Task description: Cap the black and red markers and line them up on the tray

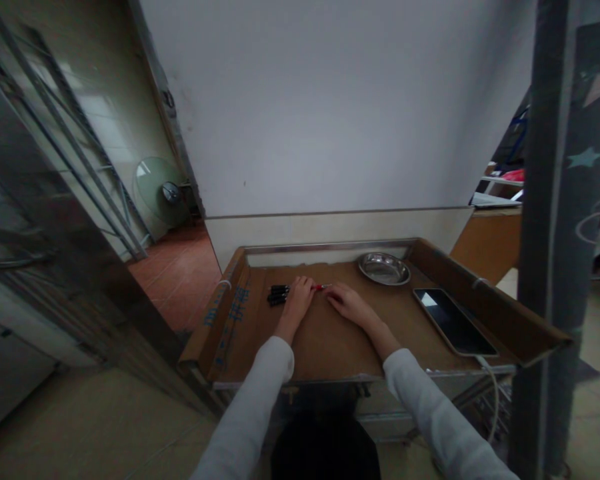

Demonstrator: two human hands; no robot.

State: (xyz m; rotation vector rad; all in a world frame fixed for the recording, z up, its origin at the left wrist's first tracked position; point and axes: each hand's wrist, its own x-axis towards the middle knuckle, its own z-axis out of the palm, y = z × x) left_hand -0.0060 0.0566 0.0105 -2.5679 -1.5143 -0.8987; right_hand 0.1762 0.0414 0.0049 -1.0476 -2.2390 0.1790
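Observation:
On a cardboard-lined table, my left hand (301, 293) is closed over a slim red pen (320, 287), whose pale tip sticks out to the right. Several black pens (279, 294) lie side by side just left of that hand, their right ends partly behind my fingers. My right hand (349, 303) is curled, with its fingertips close to the red pen's tip. Whether they touch the tip, and what small thing they may pinch, is too small to make out. Both forearms, in light sleeves, reach in from the front edge.
A round metal dish (384, 269) stands at the back right. A phone or tablet (454, 321) lies to the right, with a white cable (495, 393) hanging down. Raised cardboard sides (485, 293) border the table. Behind it is a white panel (330, 120); a grey post (550, 233) stands right.

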